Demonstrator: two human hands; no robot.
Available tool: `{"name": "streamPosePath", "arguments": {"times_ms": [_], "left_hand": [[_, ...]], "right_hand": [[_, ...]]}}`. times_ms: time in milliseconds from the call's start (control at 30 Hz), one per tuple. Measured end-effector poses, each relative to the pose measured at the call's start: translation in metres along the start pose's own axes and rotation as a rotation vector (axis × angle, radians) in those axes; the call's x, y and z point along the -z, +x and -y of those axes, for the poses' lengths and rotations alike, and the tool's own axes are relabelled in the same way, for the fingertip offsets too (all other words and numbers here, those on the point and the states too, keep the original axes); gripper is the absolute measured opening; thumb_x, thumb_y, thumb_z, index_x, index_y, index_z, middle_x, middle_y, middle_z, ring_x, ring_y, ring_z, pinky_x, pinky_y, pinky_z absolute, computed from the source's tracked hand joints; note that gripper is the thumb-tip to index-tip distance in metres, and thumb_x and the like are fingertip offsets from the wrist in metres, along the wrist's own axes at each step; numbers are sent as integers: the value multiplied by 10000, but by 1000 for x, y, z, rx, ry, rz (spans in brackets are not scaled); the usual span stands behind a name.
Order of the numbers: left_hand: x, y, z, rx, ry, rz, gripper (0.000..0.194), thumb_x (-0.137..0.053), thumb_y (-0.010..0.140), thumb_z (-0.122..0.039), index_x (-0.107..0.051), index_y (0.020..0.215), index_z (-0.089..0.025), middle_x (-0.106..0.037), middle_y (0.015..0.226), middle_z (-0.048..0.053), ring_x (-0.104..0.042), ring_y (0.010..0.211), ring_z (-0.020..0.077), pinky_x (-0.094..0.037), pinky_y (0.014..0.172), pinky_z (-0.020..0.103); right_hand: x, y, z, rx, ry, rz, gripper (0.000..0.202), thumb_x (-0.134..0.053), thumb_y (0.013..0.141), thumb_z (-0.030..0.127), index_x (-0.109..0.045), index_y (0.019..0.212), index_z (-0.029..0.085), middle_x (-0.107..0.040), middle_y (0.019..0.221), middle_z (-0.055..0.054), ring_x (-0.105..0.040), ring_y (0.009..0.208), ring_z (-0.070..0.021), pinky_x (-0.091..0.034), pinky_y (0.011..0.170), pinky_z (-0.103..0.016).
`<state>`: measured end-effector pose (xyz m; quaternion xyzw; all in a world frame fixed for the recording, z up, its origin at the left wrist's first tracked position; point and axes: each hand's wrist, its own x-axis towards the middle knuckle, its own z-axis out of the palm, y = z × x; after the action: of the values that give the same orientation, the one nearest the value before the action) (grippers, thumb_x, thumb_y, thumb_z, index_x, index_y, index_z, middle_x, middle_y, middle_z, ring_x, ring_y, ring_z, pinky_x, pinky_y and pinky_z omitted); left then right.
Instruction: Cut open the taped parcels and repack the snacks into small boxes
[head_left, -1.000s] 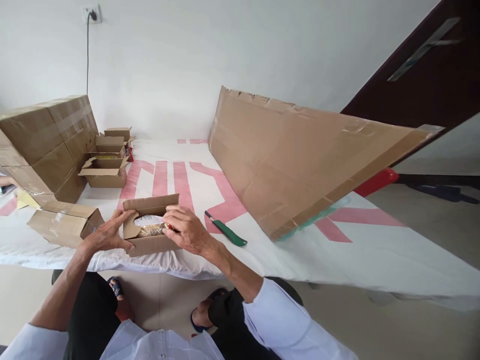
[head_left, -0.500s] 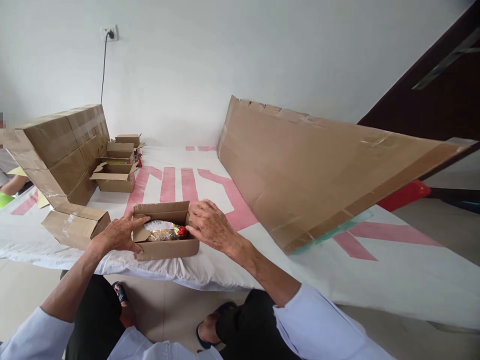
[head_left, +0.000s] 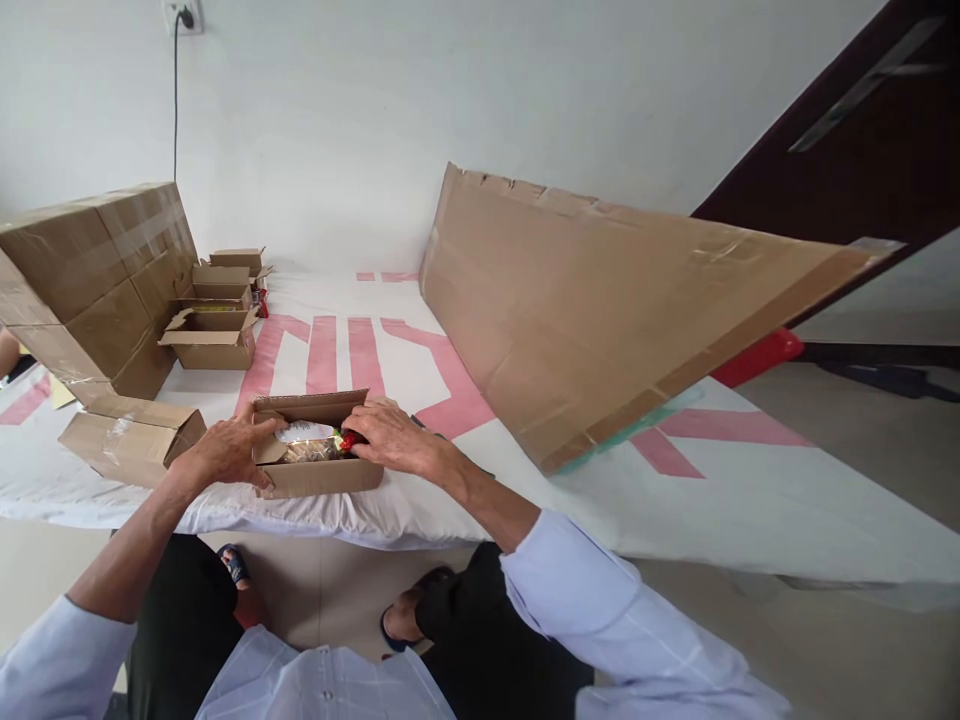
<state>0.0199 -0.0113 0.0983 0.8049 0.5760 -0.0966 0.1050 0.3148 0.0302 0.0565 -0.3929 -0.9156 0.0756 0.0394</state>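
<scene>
Presently listed: one open carton (head_left: 322, 480) on the cloth-covered tabletop (head_left: 712, 520), its nine o'clock end grasped in the left hand (head_left: 232, 450), thumb at the near wall, and its three o'clock end under the right hand (head_left: 394, 437), fingertips at the red end (head_left: 349, 441) of a clear packet (head_left: 311, 451) inside, whether clasping or merely touching cannot be told. Lettering: small print on a white label (head_left: 304, 431), illegible; large pink strokes (head_left: 364, 355) on the cloth, partly covered by cardboard (head_left: 600, 310). Obscured: the carton's right corner, behind fingers; a dark-tipped item (head_left: 418, 422), mostly behind the right forearm.
</scene>
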Motion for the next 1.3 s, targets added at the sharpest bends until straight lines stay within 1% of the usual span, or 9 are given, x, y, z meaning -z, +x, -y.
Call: {"name": "streamPosePath", "arguments": {"times_ms": [133, 200, 333, 433, 633, 833, 1067, 1200, 1300], "left_hand": [[-1, -2, -1, 10, -26, -45, 1023, -991, 670, -488, -559, 1588, -358, -491, 1576, 180, -735, 1199, 446, -583, 1029, 529], [-5, -2, 3, -24, -61, -86, 1002, -974, 686, -559, -563, 1574, -342, -509, 1546, 174, -742, 1171, 430, -585, 1016, 523], [-15, -2, 7, -42, -165, -189, 796, -787, 856, -737, -593, 1507, -321, -582, 1439, 136, -738, 1168, 386, -578, 1026, 511], [-22, 2, -3, 76, -184, -269, 639, -718, 932, -677, -635, 1438, -296, -627, 1362, 128, -736, 1157, 378, -580, 1010, 508], [-35, 5, -13, 69, -293, -448, 471, -615, 951, -380, -674, 1400, -250, -740, 1311, 146, -723, 1217, 390, -566, 1046, 509], [-54, 3, 22, 59, -873, -665, 630, -502, 955, -372, -604, 1549, -185, -807, 1259, 131, -761, 1033, 267, -640, 866, 359], [-63, 3, 41, 170, -842, -612, 675, -557, 727, -311, -767, 1349, -152, -811, 1097, 96, -729, 870, 233, -600, 769, 336], [-60, 2, 37, 136, -794, -540, 633, -557, 709, -298, -820, 1279, -210, -811, 986, 46, -685, 732, 202, -559, 720, 324], [-52, 3, 36, 116, -822, -562, 501, -621, 708, -341, -858, 1133, -224, -822, 1033, 68, -745, 857, 252, -581, 764, 348]], "right_hand": [[11, 7, -8, -14, 96, 79, 393, -820, 937, 336, -783, 1313, 225, -792, 1286, -103, -687, 1233, -304, -423, 1010, -360], [11, 11, -7, -20, 40, 86, 303, -817, 938, 333, -815, 1216, 213, -809, 1227, -114, -701, 1193, -306, -400, 990, -362], [3, 14, 2, -20, -91, 88, 143, -725, 1003, 286, -817, 972, 180, -826, 1051, -138, -717, 1075, -294, -338, 974, -391], [-4, 11, 4, -25, -83, 51, 182, -664, 1044, 275, -804, 980, 177, -829, 1077, -140, -714, 1041, -277, -325, 952, -396], [-20, 2, -7, -29, 75, -131, 252, -611, 1089, 273, -767, 911, 188, -826, 1008, -105, -703, 962, -235, -350, 986, -384], [-34, 2, -23, -59, 431, -398, 242, -619, 1047, 298, -718, 840, 223, -768, 865, -44, -663, 843, -211, -429, 852, -333], [-27, 8, -16, -85, 947, -596, 271, -625, 968, 473, -735, 950, 227, -746, 913, -20, -658, 863, -211, -508, 802, -322], [-2, 8, -9, -118, 1076, -716, 303, -650, 956, 524, -727, 946, 231, -704, 880, -9, -622, 852, -201, -518, 809, -318], [24, 10, -9, -120, 1135, -808, 362, -692, 943, 602, -715, 928, 241, -691, 879, -11, -601, 857, -198, -525, 800, -314]]}}
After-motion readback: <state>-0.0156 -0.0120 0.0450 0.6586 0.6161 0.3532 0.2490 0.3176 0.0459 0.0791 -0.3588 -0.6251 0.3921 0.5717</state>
